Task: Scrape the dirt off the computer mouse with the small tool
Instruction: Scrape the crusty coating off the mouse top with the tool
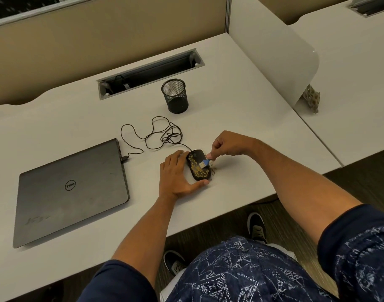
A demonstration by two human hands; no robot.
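Observation:
A black computer mouse (pixel 197 165) smeared with yellowish-brown dirt lies on the white desk (pixel 77 118) near its front edge. My left hand (pixel 175 175) cups it from the left, fingers along its side and thumb curled round its near end. My right hand (pixel 227 147) pinches a small blue scraper tool (pixel 205 162), whose pale blade touches the mouse's right side. Loose crumbs of dirt (pixel 213 170) lie on the desk just right of the mouse.
The mouse cable (pixel 156 136) loops back to a shut grey laptop (pixel 71 190) on the left. A black mesh pen cup (pixel 175 95) stands behind the mouse. A cable slot (pixel 149 73) is cut into the desk's back. A white divider (pixel 280 53) rises on the right.

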